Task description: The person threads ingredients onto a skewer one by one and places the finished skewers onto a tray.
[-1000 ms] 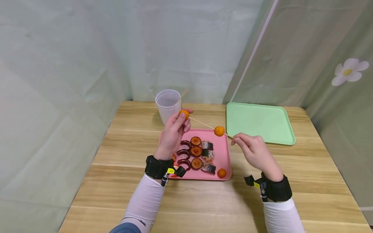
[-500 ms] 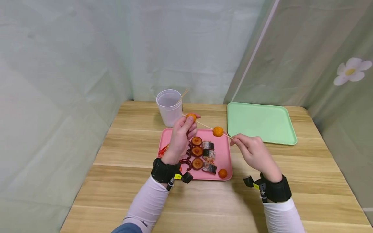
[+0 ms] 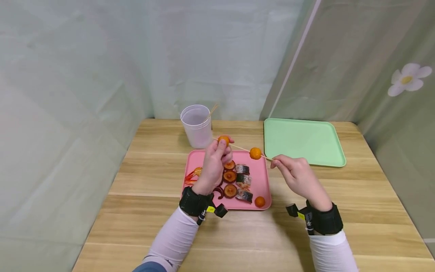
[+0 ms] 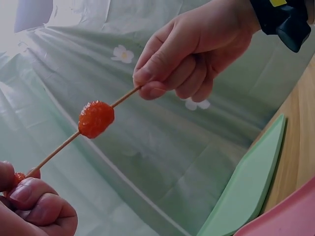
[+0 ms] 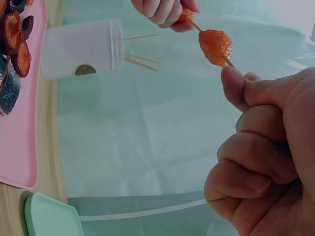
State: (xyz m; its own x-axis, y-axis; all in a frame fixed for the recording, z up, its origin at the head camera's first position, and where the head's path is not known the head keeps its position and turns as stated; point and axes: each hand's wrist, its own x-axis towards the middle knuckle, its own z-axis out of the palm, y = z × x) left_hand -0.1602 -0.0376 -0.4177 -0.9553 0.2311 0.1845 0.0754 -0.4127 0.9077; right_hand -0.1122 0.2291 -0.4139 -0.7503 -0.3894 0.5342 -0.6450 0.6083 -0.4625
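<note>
In the head view my left hand (image 3: 215, 164) pinches an orange ball (image 3: 223, 140) that is threaded on a thin wooden skewer (image 3: 239, 147). The skewer's tip pokes out past that ball on the left. A second orange ball (image 3: 255, 153) sits farther along the stick, apart from the first and close to my right hand (image 3: 299, 175). Thumb and forefinger of the right hand pinch the skewer's end, as the right wrist view shows, with its other fingers curled in. Both hands are raised above the pink tray (image 3: 259, 177). Fingers partly cover the left ball.
On the pink tray lie a loose orange ball (image 3: 259, 201), mushroom-like rounds (image 3: 230, 176), silvery fish pieces (image 3: 243, 179), dark curled pieces (image 3: 219, 191) and red shrimp-like pieces (image 3: 192, 176). Behind stands a white cup (image 3: 197, 128) with several skewers. A green tray (image 3: 304, 142) lies back right.
My left hand has moved right and slightly down, sliding its ball along the skewer toward the second ball; the tip now shows beyond it. The right hand has barely moved.
</note>
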